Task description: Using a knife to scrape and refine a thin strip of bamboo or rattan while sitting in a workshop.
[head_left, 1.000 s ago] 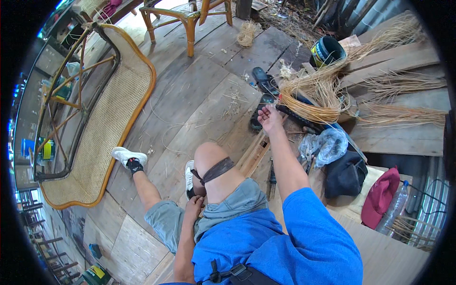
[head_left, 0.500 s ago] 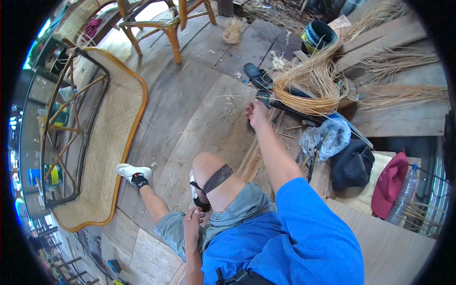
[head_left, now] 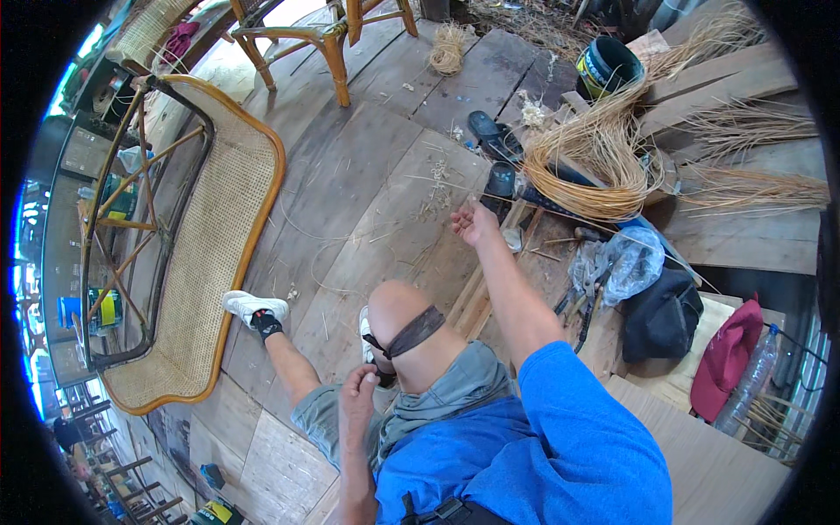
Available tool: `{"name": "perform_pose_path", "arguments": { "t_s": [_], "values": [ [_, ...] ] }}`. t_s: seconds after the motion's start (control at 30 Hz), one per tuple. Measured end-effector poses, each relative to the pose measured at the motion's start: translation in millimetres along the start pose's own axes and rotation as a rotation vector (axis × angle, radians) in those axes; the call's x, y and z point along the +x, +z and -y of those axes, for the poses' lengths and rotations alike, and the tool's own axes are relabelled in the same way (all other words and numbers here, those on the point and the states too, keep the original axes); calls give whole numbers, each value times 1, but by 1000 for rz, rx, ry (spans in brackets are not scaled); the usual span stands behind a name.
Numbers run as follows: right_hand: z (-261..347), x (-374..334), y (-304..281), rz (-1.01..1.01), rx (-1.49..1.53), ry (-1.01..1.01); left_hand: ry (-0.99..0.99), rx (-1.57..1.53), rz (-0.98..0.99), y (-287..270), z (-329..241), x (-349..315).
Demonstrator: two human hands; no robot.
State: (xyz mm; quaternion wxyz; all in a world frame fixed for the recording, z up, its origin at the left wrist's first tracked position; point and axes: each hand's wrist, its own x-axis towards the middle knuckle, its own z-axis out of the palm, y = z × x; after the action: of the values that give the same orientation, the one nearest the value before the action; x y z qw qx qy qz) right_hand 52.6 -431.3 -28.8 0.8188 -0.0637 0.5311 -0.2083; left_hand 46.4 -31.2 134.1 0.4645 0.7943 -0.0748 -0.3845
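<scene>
My right hand (head_left: 475, 222) is stretched out over the plank floor, its fingers curled inward, just short of a pair of dark slippers (head_left: 500, 179). Whether a thin strand lies between those fingers is too fine to make out. Beyond it rests a large looped bundle of rattan strands (head_left: 586, 192). My left hand (head_left: 359, 390) is held low beside my bent knee, fingers bent and thumb up; anything in them is hidden. A dark cloth band (head_left: 415, 332) is tied around that knee. A long thin strand (head_left: 317, 270) curves across the floor ahead.
To the left lies a cane-woven furniture panel (head_left: 206, 236) with an orange-brown rim. Rattan chair legs (head_left: 336, 70) stand at the back, near a small fibre coil (head_left: 447, 51). On the right are a bucket (head_left: 610, 66), plastic bag (head_left: 634, 262), black cap (head_left: 662, 317), maroon cap (head_left: 726, 359) and bottle (head_left: 750, 378).
The view has shifted, so the surroundings sit farther right in the picture. My right hand has drawn slightly back from the slippers and strand bundle. My left hand has risen a little beside the knee.
</scene>
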Motion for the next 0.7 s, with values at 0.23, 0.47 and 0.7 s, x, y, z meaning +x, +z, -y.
{"name": "perform_pose_path", "arguments": {
  "t_s": [0.23, 0.47, 0.7],
  "values": [
    [-7, 43, -4, 16, 167, -106, 7, 172, -22, 6, 19, -10],
    [51, 97, -59, 135, 422, -262, -128, 229, -52, 3, 1, -5],
    [-15, 11, -15, 167, -206, -288, -18, 66, -121, 6, -21, 11]
  ]
}}
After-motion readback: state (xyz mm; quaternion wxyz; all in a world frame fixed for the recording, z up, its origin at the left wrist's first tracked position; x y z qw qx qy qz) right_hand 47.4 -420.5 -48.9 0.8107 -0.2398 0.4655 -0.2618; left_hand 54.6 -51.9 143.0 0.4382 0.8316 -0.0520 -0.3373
